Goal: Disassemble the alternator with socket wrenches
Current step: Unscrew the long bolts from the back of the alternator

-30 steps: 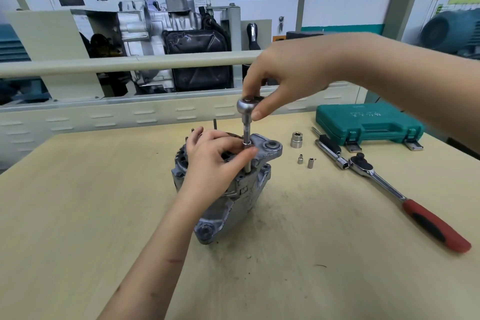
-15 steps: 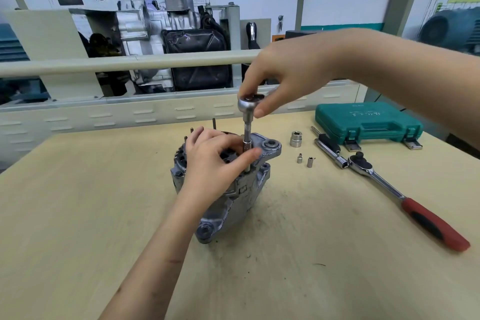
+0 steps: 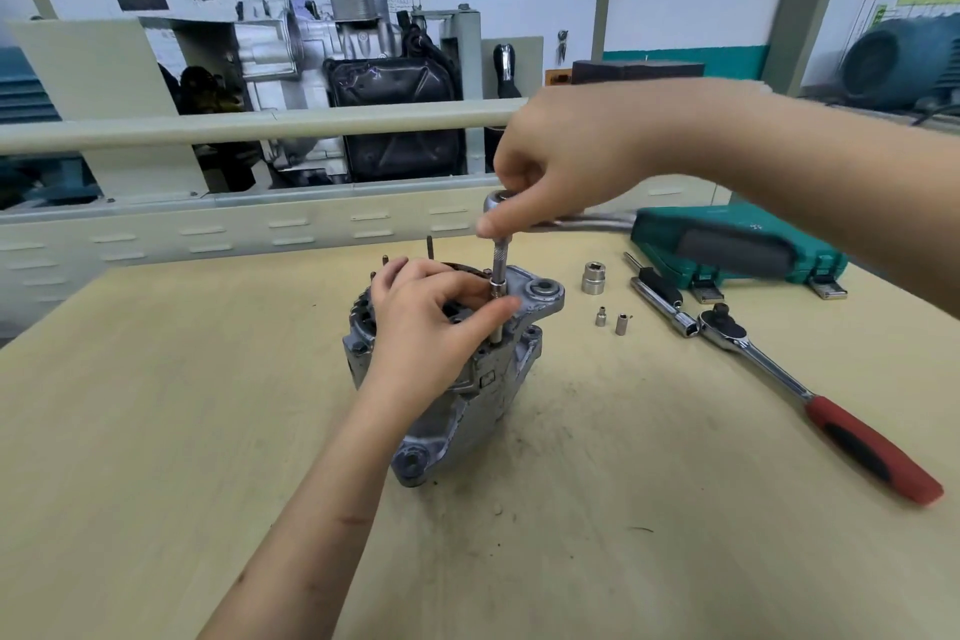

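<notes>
Rt hand (image 3: 558,161) lower; sockets (image 3: 594,278) nearby

alternator (image 3: 483,379): dull silver | case (image 3: 727,244): teal | ratchet handle (image 3: 872,447): red-black | table (image 3: 156,405): pale yellow

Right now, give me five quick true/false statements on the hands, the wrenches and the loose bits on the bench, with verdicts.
1. The right hand grips the head of a small wrench standing upright on the alternator. True.
2. The left hand lies flat on the table. False: it rests on the alternator, fingers around the wrench's extension.
3. The red-handled ratchet lies unused on the table. True.
4. The green tool case stands open. False: it is closed.
5. Only one loose socket lies on the table. False: a large socket and two small ones lie right of the alternator.
</notes>
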{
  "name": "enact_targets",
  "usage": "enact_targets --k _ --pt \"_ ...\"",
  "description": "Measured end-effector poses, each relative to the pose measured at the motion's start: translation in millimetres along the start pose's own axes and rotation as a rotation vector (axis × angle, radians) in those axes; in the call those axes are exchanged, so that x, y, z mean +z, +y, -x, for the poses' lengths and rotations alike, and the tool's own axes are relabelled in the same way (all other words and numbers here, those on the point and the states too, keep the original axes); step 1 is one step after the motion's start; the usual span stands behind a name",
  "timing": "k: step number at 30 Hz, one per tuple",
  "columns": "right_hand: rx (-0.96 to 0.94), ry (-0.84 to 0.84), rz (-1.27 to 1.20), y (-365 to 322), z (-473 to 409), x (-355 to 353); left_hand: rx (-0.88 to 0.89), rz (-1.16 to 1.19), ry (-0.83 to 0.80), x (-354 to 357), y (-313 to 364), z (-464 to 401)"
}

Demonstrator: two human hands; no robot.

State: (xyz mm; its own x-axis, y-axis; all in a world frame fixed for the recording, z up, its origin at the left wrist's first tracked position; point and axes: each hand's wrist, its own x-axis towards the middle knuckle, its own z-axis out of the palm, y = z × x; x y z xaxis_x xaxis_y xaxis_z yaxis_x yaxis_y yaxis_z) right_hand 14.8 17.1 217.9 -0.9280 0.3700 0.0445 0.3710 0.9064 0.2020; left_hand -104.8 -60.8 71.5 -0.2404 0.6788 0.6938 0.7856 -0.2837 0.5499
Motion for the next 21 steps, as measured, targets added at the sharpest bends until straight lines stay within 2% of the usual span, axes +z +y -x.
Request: enact_targets --k 2,7,11,16,21 --pt "0.026 0.001 -0.009 -1.6 -1.2 3.0 0.003 -0.004 0.007 0.7 -1.0 0.5" --pt "-0.117 -0.004 0.046 -0.6 1.7 -3.2 0.025 -0.052 0.019 3.0 -2.6 0.9" --pt "-0.159 -0.056 -0.034 1.7 5.7 -5.5 0.057 -0.009 -0.025 1.0 -6.9 0.3" --pt "-0.146 -0.014 -0.025 2.2 3.1 -3.6 0.024 0.019 -0.016 0.6 -7.2 -0.1" --pt "-0.032 0.060 0.062 -1.6 1.3 0.9 0.003 0.019 0.002 1.1 -2.9 0.2"
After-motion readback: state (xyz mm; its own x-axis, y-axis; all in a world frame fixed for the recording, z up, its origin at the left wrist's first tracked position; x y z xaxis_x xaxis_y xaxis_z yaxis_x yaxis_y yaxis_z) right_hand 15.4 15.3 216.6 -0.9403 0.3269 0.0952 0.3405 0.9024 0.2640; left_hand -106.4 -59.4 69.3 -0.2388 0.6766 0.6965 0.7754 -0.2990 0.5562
